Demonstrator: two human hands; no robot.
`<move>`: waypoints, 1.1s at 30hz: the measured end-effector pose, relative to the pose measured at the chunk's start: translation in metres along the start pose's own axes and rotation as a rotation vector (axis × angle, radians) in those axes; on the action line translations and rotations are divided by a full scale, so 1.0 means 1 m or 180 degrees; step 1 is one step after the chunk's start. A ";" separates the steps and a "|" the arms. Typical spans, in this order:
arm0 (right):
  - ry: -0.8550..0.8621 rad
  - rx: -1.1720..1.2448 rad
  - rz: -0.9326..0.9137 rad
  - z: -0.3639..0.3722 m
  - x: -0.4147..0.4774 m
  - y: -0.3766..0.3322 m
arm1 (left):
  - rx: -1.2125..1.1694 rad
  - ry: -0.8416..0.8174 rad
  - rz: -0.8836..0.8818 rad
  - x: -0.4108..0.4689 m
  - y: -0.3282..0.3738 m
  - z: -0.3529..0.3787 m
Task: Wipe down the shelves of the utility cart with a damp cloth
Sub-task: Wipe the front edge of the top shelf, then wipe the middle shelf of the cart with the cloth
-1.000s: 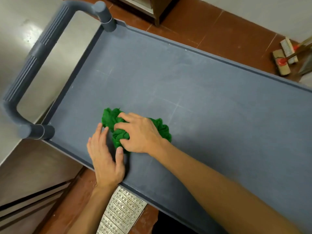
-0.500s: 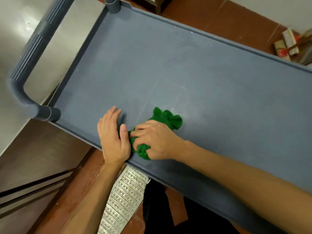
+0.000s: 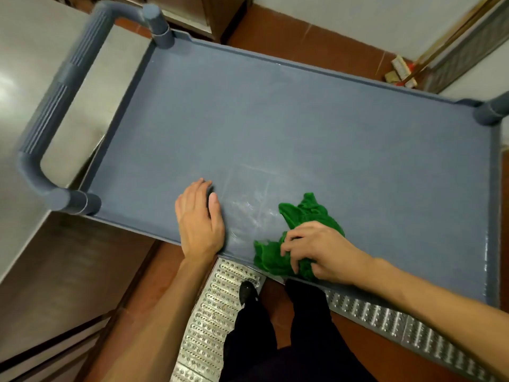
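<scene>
Cart top shelf (image 3: pixel 316 128): grey-blue plastic, raised rim, ribbed push handle (image 3: pixel 52 117) at left end. Green cloth (image 3: pixel 297 235): bunched, lying at the shelf's near edge, partly over the rim. Right hand (image 3: pixel 322 252): fingers curled down onto the cloth, gripping it. Left hand (image 3: pixel 199 220): flat, fingers together, palm pressed on the shelf's near edge, left of the cloth, apart from it. Wet streaks (image 3: pixel 248 199): between the hands. Perforated metal floor grate (image 3: pixel 212 321): beneath the cart.

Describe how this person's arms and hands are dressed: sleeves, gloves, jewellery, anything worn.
Both forearms are bare as far as the frame shows; no sleeve is visible. The left hand and right hand have no gloves, and no rings, watch or bracelets show. Below them, dark trousers and a dark shoe.
</scene>
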State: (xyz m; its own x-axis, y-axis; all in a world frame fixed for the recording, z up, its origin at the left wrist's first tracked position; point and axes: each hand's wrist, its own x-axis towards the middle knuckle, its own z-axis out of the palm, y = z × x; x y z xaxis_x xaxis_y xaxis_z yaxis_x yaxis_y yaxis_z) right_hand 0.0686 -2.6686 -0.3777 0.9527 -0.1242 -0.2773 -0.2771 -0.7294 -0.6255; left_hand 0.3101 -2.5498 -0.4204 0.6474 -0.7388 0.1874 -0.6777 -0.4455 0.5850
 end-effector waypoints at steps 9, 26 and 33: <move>0.0483 -0.0110 0.0951 0.009 -0.088 0.006 | 0.0008 -0.0106 0.0115 -0.001 -0.004 0.001; 0.1659 0.0552 0.1661 0.012 -0.131 -0.051 | -0.1069 -0.0919 0.0979 -0.048 0.067 -0.018; 0.2557 0.0576 0.1114 -0.009 -0.150 -0.093 | -0.1204 -0.1768 0.1670 -0.099 0.132 -0.030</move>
State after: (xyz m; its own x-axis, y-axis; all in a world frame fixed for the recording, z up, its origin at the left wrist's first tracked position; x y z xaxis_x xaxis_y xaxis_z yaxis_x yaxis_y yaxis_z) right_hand -0.0477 -2.5877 -0.2714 0.5911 -0.8028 0.0781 -0.5189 -0.4526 -0.7252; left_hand 0.1671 -2.5206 -0.3383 -0.0498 -0.9872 0.1514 -0.6159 0.1498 0.7734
